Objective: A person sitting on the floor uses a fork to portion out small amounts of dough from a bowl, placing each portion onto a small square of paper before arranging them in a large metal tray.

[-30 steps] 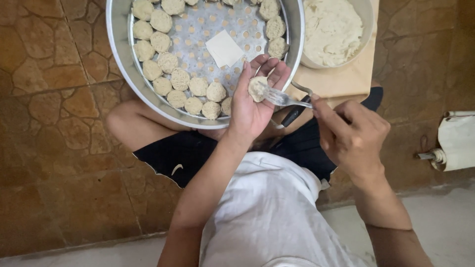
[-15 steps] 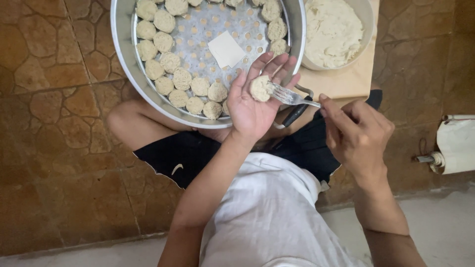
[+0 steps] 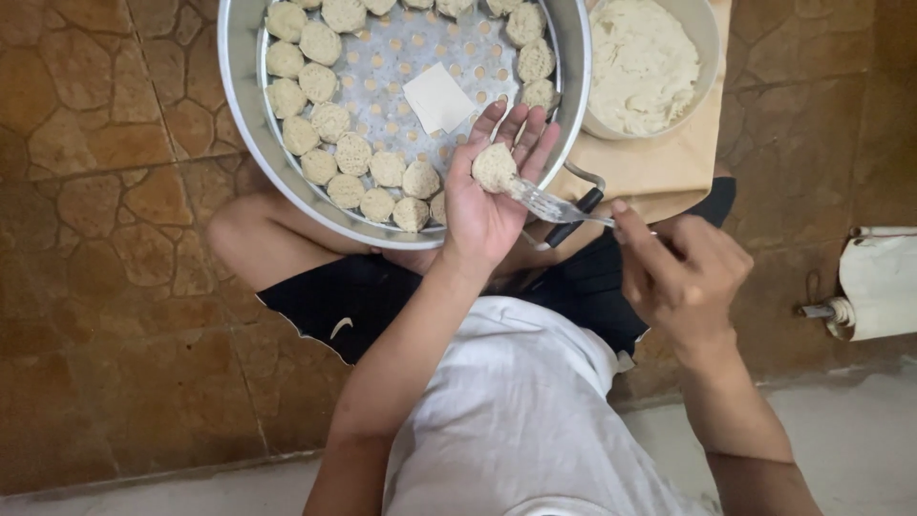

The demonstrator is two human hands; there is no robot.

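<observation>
Here the left hand (image 3: 492, 196) lies open, palm up, fingers spread wide over the near rim of a round metal steamer tray (image 3: 239, 105), and a small lump of filled dough, a dumpling (image 3: 495, 167), rests on the base of its fingers. The right hand (image 3: 683, 277) sits at about four o'clock from the left one, closed around the handle of a metal fork (image 3: 554, 204); the fork's tines point toward ten o'clock and touch the dumpling's lower edge. The tray fills the upper middle of the view, its perforated floor ringed with a curved double row of finished dumplings (image 3: 334, 153) running from twelve o'clock round through nine to six. A small white square of wrapper (image 3: 437, 97) lies flat near the tray's centre, apart from the rows. At two o'clock from the left hand stands a pale bowl (image 3: 705, 67) heaped with whitish minced filling (image 3: 642, 62), set on a tan board (image 3: 659, 167) just beside the tray. The person sits on a brown stone-patterned floor (image 3: 105, 239), wearing black shorts (image 3: 353, 306) and a white shirt (image 3: 516, 420), with the tray propped over the lap. At three o'clock, by the frame's edge, a roll of white paper (image 3: 884, 285) hangs on a holder.
</observation>
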